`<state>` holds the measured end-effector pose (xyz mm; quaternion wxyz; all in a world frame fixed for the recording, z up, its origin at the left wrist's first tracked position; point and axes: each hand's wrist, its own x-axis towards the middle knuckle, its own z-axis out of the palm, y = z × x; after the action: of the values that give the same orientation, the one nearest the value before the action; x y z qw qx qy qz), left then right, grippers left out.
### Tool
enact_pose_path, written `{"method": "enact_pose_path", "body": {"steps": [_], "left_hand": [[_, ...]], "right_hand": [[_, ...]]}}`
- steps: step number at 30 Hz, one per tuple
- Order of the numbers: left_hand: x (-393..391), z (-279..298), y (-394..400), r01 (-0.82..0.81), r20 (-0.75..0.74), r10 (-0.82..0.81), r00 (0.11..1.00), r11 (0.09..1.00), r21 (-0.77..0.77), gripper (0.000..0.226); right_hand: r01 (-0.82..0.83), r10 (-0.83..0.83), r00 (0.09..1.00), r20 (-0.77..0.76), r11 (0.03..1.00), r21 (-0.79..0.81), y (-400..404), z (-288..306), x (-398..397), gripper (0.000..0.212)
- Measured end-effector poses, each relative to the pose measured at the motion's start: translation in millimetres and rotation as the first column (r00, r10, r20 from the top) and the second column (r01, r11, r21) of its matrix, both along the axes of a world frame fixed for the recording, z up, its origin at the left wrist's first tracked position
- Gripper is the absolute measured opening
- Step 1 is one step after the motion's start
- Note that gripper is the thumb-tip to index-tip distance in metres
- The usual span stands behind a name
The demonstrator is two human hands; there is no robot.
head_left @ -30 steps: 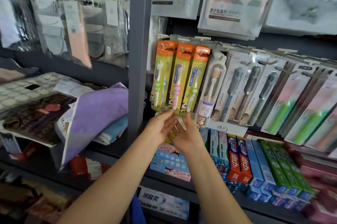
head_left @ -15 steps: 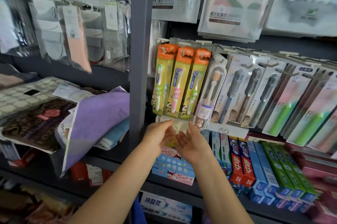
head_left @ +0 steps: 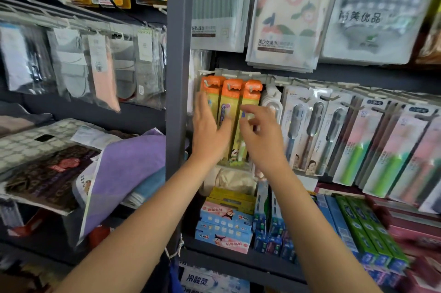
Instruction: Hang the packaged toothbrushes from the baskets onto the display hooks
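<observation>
Three orange-topped children's toothbrush packs hang side by side on white display hooks just right of the grey shelf post. My left hand is raised in front of the left packs with straight fingers and holds nothing. My right hand is up in front of the right pack, its fingers loosely bent and empty. A white-packaged toothbrush hangs right of them, partly hidden by my right hand. Both hands are blurred. No basket is in view.
More toothbrush packs fill hooks to the right. Toothpaste boxes stand on the shelf below. The grey post is close to my left hand. Left of it lie folded towels and hanging socks.
Both hands rose from below the orange packs up in front of them and moved slightly apart. The camera view shifted a little downward and closer.
</observation>
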<state>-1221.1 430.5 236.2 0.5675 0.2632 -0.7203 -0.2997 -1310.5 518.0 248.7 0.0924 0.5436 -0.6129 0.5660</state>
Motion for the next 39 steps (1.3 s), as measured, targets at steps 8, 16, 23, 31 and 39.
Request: {"method": "enact_pose_path", "body": {"steps": [8, 16, 23, 31, 39], "left_hand": [[-6, 17, -17, -0.052, 0.002, 0.052, 0.999, 0.998, 0.017, 0.08], [-9, 14, -26, -0.059, -0.042, 0.064, 0.997, 0.993, 0.099, 0.065], [-5, 18, -26, -0.034, -0.121, 0.047, 0.992, 0.993, 0.112, 0.065], [-7, 20, -24, -0.069, -0.162, 0.08, 0.984, 0.995, 0.072, 0.068], [-8, 10, -22, -0.141, -0.118, 0.141, 0.983, 0.99, 0.009, 0.072]], "right_hand": [[0.193, -0.134, 0.78, -0.612, 0.981, 0.032, -21, 13, -14, 0.054], [0.338, -0.228, 0.679, -0.697, 0.941, 0.022, -33, 14, -21, 0.069], [0.359, -0.197, 0.673, -0.713, 0.93, 0.082, -35, 16, -20, 0.074], [0.32, -0.188, 0.709, -0.68, 0.944, 0.073, -36, 16, -17, 0.061], [0.343, -0.212, 0.669, -0.713, 0.938, 0.044, -36, 12, -21, 0.069]]}}
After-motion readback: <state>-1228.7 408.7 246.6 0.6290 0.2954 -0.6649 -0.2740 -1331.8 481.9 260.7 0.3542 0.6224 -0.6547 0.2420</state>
